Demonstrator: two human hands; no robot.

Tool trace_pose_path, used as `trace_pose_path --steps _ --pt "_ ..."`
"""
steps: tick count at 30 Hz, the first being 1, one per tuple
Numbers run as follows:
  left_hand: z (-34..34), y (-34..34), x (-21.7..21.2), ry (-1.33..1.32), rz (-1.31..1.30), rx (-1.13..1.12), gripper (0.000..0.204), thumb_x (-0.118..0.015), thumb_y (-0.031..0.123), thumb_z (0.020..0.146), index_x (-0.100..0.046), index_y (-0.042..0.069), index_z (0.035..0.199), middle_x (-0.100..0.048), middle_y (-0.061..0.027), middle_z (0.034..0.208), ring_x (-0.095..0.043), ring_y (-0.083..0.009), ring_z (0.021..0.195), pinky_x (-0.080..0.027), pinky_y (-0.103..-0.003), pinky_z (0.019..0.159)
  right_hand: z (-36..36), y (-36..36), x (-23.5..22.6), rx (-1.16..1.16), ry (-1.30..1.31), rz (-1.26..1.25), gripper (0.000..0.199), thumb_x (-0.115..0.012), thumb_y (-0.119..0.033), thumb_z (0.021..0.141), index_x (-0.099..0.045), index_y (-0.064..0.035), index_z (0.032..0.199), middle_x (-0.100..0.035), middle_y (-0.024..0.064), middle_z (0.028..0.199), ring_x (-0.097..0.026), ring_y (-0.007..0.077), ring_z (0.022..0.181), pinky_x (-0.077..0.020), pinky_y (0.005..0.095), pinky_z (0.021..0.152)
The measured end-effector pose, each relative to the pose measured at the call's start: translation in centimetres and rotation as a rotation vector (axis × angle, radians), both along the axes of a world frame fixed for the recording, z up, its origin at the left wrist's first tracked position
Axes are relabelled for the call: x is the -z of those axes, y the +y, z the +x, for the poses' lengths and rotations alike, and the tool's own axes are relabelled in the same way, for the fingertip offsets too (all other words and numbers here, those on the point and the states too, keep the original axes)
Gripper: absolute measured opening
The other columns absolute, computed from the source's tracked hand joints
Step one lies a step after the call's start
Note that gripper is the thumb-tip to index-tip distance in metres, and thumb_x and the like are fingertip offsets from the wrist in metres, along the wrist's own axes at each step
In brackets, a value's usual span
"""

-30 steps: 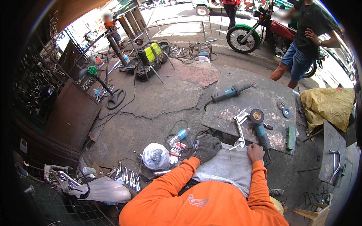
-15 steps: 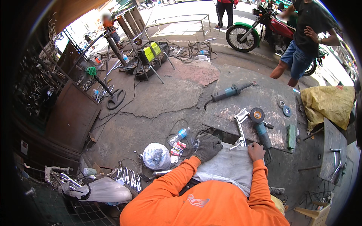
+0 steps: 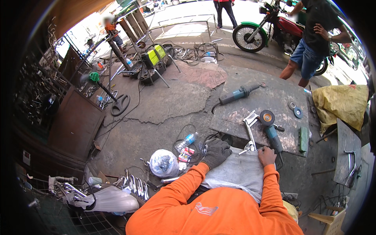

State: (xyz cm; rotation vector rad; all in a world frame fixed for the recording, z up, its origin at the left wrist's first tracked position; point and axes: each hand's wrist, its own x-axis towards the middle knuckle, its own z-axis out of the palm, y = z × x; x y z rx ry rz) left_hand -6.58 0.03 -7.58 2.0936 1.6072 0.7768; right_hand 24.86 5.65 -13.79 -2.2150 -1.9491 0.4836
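Observation:
A grey cloth [image 3: 239, 172] lies across my lap, with a hand at each of its far corners. My left hand [image 3: 216, 153], in a dark knitted glove, is closed at the left corner, its fingers bent over the edge. My right hand [image 3: 267, 156] is bare, fingers curled and pressed together at the right corner. Between the hands, the lower end of a shiny bent metal part [image 3: 250, 131] reaches the cloth's far edge. Just beyond my right hand lies an angle grinder [image 3: 273, 137] with an orange-centred disc.
A second grinder [image 3: 239, 94], loose discs [image 3: 297, 112] and a green block [image 3: 303, 139] lie on the work board. At left are a plastic bottle [image 3: 187, 141], a wrapped roll [image 3: 163, 163] and bent metal tubes [image 3: 135, 185]. A person [image 3: 313, 43] stands beside a motorcycle [image 3: 250, 37].
Both hands stay almost where they were at the cloth. The view has shifted slightly, and the far person in dark trousers has moved a little left with legs further apart.

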Motion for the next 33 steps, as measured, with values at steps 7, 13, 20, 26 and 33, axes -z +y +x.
trace_pose_path --steps 7,13,20,26,33 --pt "0.1 0.0 0.2 -0.011 0.034 -0.004 0.028 -0.076 0.028 0.094 -0.079 0.006 0.112 -0.074 -0.0145 0.115 -0.067 -0.0350 0.115 -0.050 -0.046 0.105 0.1 0.1 0.4 0.002 -0.006 0.002 0.036 -0.062 -0.040 0.099 -0.078 -0.0092 0.109 -0.079 0.0128 0.118 -0.067 0.0402 0.119 -0.0482 0.0643 0.102" --pt "0.0 0.1 0.2 -0.003 0.010 0.012 0.029 -0.073 0.028 0.097 -0.078 0.006 0.115 -0.074 -0.0140 0.119 -0.066 -0.0354 0.118 -0.049 -0.046 0.107 0.1 0.0 0.4 0.012 0.002 -0.008 0.036 -0.063 -0.041 0.098 -0.076 -0.0085 0.107 -0.078 0.0117 0.116 -0.065 0.0403 0.119 -0.0480 0.0614 0.101" --pt "0.1 -0.2 -1.1 0.078 -0.029 0.002 0.030 -0.071 0.031 0.099 -0.078 0.007 0.116 -0.074 -0.0118 0.126 -0.064 -0.0334 0.127 -0.046 -0.047 0.112 0.0 0.1 0.4 0.010 -0.012 -0.024 0.036 -0.062 -0.041 0.098 -0.075 -0.0082 0.107 -0.078 0.0119 0.116 -0.065 0.0405 0.120 -0.0483 0.0626 0.100" --pt "0.3 -0.1 -1.2 0.070 -0.086 -0.014 0.032 -0.072 0.033 0.099 -0.079 0.008 0.118 -0.074 -0.0112 0.126 -0.064 -0.0330 0.128 -0.046 -0.047 0.114 -0.1 0.1 0.2 0.007 -0.011 -0.032 0.037 -0.062 -0.041 0.099 -0.075 -0.0083 0.108 -0.079 0.0121 0.116 -0.066 0.0406 0.120 -0.0483 0.0631 0.101" --pt "0.2 0.0 -0.9 0.028 -0.116 -0.003 0.033 -0.072 0.031 0.099 -0.078 0.006 0.119 -0.072 -0.0131 0.130 -0.063 -0.0338 0.129 -0.046 -0.046 0.114 -0.1 0.1 0.1 0.004 0.009 -0.025 0.036 -0.061 -0.041 0.098 -0.075 -0.0088 0.107 -0.079 0.0127 0.116 -0.066 0.0414 0.120 -0.0483 0.0638 0.102"
